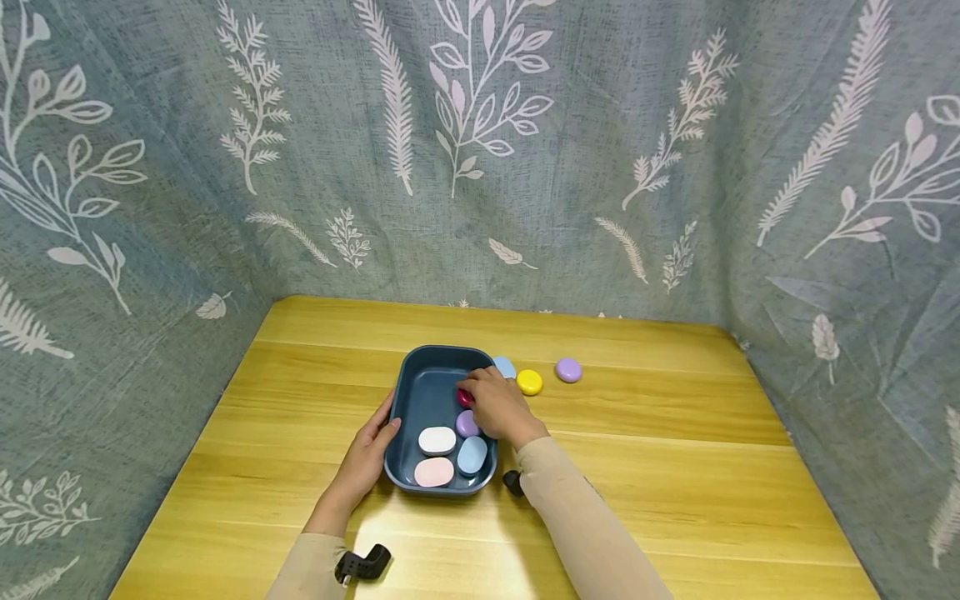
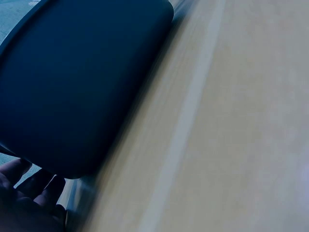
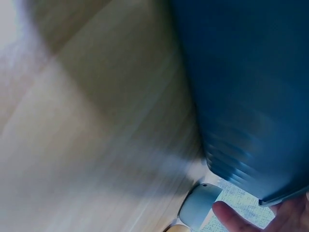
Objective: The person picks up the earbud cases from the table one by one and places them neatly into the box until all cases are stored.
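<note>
A dark blue rectangular tray [image 1: 429, 392] with rounded corners is on the table. My left hand [image 1: 366, 454] grips its left side, thumb at the rim; the left wrist view shows those fingers [image 2: 50, 193] against the tray's wall. Over the right rim reaches my right hand [image 1: 495, 406], its fingers holding a round, glossy magenta piece [image 1: 464, 397] inside the tray. Below lie a round purple piece [image 1: 467, 424], an oval white piece [image 1: 437, 441], an oval light blue piece [image 1: 472, 457] and an oval pink piece [image 1: 433, 472].
Outside the tray, beyond my right hand, are another light blue piece [image 1: 505, 367], a round yellow piece [image 1: 529, 382] and a second purple piece [image 1: 568, 370]. Patterned grey-green cloth [image 1: 585, 150] hangs behind and beside the wooden table [image 1: 675, 467]. A black strapped device [image 1: 363, 564] sits on my left wrist.
</note>
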Demonstrator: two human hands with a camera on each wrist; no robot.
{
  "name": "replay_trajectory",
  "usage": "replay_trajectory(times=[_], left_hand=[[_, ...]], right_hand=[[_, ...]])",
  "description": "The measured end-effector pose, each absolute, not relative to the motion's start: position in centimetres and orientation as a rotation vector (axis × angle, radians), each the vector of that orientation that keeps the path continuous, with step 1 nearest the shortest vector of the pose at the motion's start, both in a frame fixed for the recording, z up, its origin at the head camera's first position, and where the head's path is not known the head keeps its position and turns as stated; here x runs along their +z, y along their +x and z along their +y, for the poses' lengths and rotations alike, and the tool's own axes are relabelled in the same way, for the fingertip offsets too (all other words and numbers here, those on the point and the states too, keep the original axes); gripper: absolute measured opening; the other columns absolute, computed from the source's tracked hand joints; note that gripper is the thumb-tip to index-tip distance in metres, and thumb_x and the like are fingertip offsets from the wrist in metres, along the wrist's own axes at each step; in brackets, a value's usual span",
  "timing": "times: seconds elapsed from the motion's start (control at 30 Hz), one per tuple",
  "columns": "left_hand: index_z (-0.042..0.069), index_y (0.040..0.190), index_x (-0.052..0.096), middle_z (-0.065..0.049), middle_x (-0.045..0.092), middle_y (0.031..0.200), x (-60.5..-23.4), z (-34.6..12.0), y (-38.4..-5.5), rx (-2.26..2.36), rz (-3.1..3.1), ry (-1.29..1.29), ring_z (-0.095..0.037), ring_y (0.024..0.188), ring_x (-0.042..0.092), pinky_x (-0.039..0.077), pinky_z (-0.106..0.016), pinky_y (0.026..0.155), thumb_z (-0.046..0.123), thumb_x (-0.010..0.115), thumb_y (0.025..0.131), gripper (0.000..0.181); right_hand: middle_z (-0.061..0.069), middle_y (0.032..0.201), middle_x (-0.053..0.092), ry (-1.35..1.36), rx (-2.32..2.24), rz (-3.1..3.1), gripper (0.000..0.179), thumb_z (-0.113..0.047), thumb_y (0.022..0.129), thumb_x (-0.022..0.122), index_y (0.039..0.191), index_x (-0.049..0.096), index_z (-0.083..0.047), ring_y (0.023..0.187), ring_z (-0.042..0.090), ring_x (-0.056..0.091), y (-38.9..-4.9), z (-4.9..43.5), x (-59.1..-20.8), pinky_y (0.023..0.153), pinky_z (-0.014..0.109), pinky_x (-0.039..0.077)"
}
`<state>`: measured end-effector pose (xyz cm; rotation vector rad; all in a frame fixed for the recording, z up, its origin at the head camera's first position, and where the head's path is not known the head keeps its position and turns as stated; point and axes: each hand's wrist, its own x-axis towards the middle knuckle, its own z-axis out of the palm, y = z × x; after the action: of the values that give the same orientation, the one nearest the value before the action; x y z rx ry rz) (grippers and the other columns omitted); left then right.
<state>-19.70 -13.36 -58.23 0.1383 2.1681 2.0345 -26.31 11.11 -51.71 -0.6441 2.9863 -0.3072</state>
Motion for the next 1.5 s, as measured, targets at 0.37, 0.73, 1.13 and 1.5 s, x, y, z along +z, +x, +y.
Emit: replay_trajectory(times=[0.37, 0.73, 1.13, 1.5], left_hand=[[0.032, 0.166, 0.024, 0.002, 0.019, 0.174, -58.2, -13.3, -19.8, 2.039, 2.158, 0.139, -0.023, 0.161, 0.017, 0.023, -0.042, 0.125, 0.029, 0.045, 0.112, 0.058], [0.032, 0.166, 0.025, 0.000, 0.019, 0.174, -58.2, -13.1, -19.9, 2.037, 2.174, 0.123, -0.025, 0.161, 0.016, 0.021, -0.045, 0.127, 0.028, 0.045, 0.113, 0.057], [0.031, 0.166, 0.024, -0.001, 0.019, 0.174, -58.1, -13.1, -19.7, 2.031, 2.179, 0.141, -0.025, 0.161, 0.015, 0.020, -0.045, 0.127, 0.029, 0.045, 0.113, 0.057], [0.033, 0.166, 0.024, 0.000, 0.019, 0.174, -58.1, -13.1, -19.6, 2.019, 2.185, 0.105, -0.027, 0.162, 0.014, 0.020, -0.047, 0.128, 0.029, 0.045, 0.112, 0.057]], right_hand=[[0.006, 0.141, 0.061, -0.685, -0.362, 3.012, 0.041, -0.016, 0.100, 0.067, 0.141, 0.065, -0.017, 0.129, 0.027, 0.054, -26.4, 11.5, -52.0, 0.100, 0.048, 0.048], [0.008, 0.136, 0.063, -0.721, -0.579, 3.065, 0.042, -0.014, 0.098, 0.070, 0.139, 0.067, -0.015, 0.124, 0.029, 0.056, -25.9, 12.3, -51.8, 0.102, 0.048, 0.048], [0.007, 0.135, 0.063, -0.726, -0.777, 3.105, 0.042, -0.020, 0.097, 0.074, 0.138, 0.067, -0.015, 0.126, 0.028, 0.054, -25.6, 13.3, -51.8, 0.110, 0.049, 0.045], [0.008, 0.142, 0.059, -0.625, -0.882, 3.103, 0.047, -0.025, 0.099, 0.070, 0.145, 0.062, -0.016, 0.133, 0.030, 0.051, -25.4, 14.4, -51.1, 0.115, 0.049, 0.042]])
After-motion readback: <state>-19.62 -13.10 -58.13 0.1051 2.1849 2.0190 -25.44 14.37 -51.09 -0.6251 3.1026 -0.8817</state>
